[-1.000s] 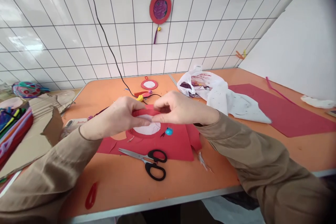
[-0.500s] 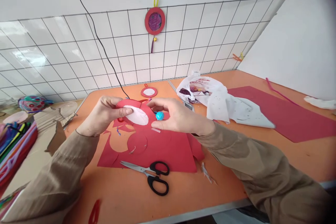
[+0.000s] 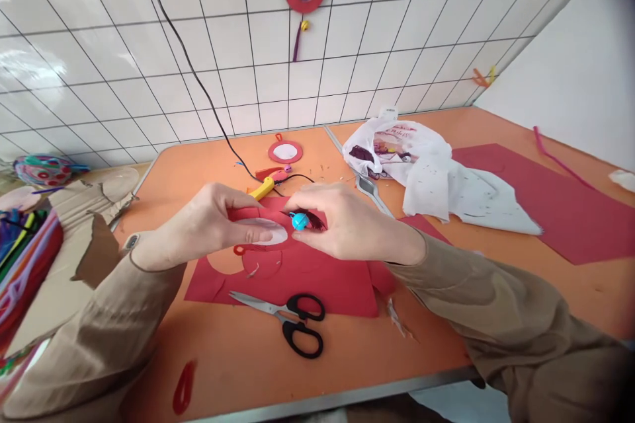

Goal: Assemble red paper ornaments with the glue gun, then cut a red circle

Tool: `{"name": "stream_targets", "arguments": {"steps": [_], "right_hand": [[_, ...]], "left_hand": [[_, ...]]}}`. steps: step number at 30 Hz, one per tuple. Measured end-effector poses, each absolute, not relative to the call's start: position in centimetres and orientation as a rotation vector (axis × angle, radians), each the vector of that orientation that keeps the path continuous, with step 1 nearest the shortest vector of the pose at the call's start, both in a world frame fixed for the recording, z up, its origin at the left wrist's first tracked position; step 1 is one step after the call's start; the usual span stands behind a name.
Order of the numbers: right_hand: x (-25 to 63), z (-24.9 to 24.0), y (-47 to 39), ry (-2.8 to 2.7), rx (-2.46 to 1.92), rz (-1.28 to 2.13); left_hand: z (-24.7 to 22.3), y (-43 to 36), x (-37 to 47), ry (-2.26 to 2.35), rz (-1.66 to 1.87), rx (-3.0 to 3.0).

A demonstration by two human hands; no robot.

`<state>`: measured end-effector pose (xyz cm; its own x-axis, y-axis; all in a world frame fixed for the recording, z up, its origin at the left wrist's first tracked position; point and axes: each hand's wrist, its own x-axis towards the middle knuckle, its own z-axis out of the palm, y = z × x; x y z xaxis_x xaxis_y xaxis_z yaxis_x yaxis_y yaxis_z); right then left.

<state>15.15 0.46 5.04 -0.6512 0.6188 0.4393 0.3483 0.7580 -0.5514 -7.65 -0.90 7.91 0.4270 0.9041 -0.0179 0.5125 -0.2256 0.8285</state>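
Left hand (image 3: 218,221): thumb and fingers clamped on the red-rimmed white disc (image 3: 274,232), over the red paper (image 3: 330,277)
Right hand (image 3: 342,219): curled round the blue bell (image 3: 299,222) and dark tassel (image 3: 317,219), right of the disc; cannot tell whether pinched
Scissors (image 3: 279,310): near side, blades pointing left
Yellow tool (image 3: 262,189): far side, just beyond the hands
Plastic bag (image 3: 424,142): far right

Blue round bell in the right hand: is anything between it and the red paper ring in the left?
Nothing visible: the blue round bell in the right hand is close beside the red paper ring in the left hand.
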Motion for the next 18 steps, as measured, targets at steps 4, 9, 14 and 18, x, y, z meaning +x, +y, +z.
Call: {"name": "stream_targets", "arguments": {"steps": [4, 9, 14, 18], "right_hand": [[15.2, 5.0, 0.8, -2.295, -0.781, 1.003], [15.6, 4.6, 2.0, -2.110, -0.762, 1.416], [15.4, 3.7, 2.5, -1.946, -0.736, 1.577], [15.3, 3.6, 2.6, -1.890, -0.745, 1.531]], "left_hand": [[6.4, -0.1, -7.2, 1.064, 0.548, 1.927], [5.0, 0.7, -6.7, 0.850, 0.627, 1.905], [4.3, 1.0, -6.3, 0.863, 0.617, 1.779], [3.9, 0.8, -6.0, 0.838, 0.641, 1.545]]}}
